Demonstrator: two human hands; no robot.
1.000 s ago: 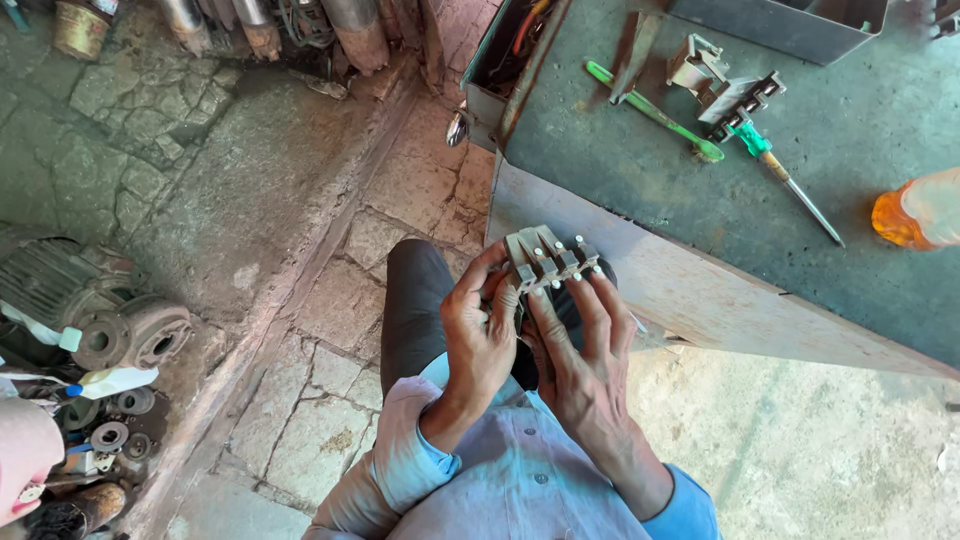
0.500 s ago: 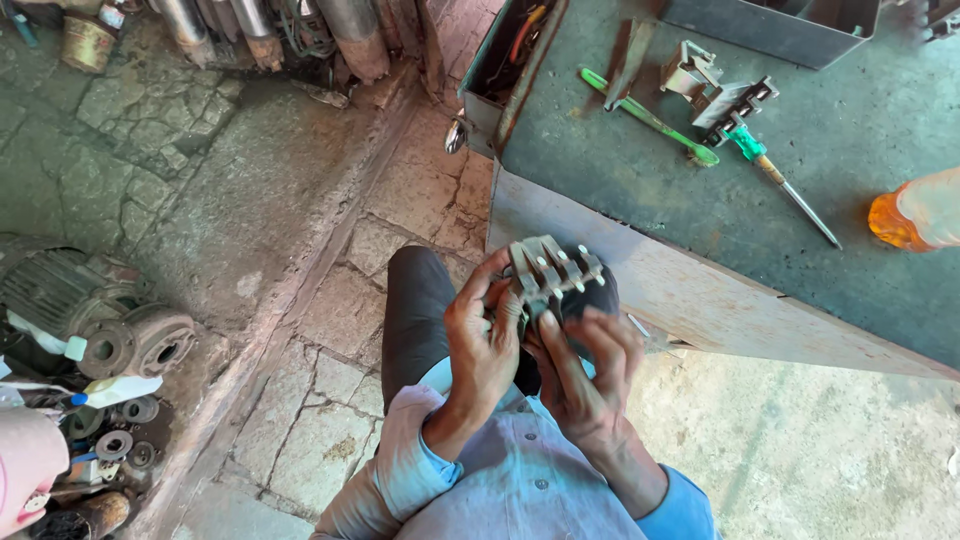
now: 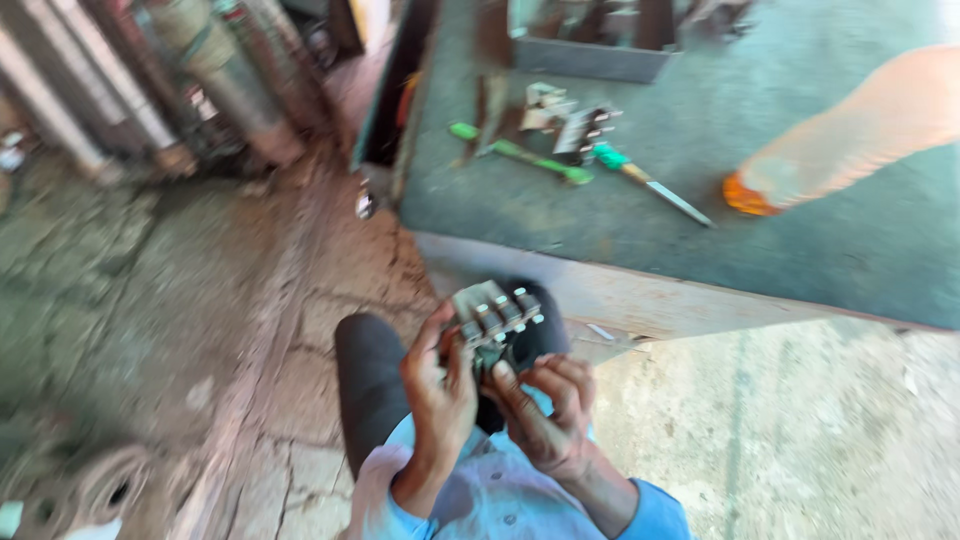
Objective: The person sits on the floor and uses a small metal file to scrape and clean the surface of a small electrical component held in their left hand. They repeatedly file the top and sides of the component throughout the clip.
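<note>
I hold a small grey metal block with several ribs or terminals point(image 3: 492, 312) over my lap, in front of a green workbench point(image 3: 800, 250). My left hand point(image 3: 440, 395) grips its left side with thumb and fingers. My right hand point(image 3: 540, 410) closes on its lower part from underneath. The frame is blurred, so the part's fine detail is unclear.
On the workbench lie a green-handled tool point(image 3: 520, 155), a screwdriver with a teal handle point(image 3: 645, 180), small metal parts point(image 3: 570, 118), a grey tray point(image 3: 590, 55) and an orange bottle point(image 3: 850, 135). Metal cylinders point(image 3: 230, 90) stand at the back left. Cracked stone floor is below.
The view has swung and blurred, so the bench sits lower and larger. My right hand's fingers have curled in under the metal part; my left hand keeps its grip.
</note>
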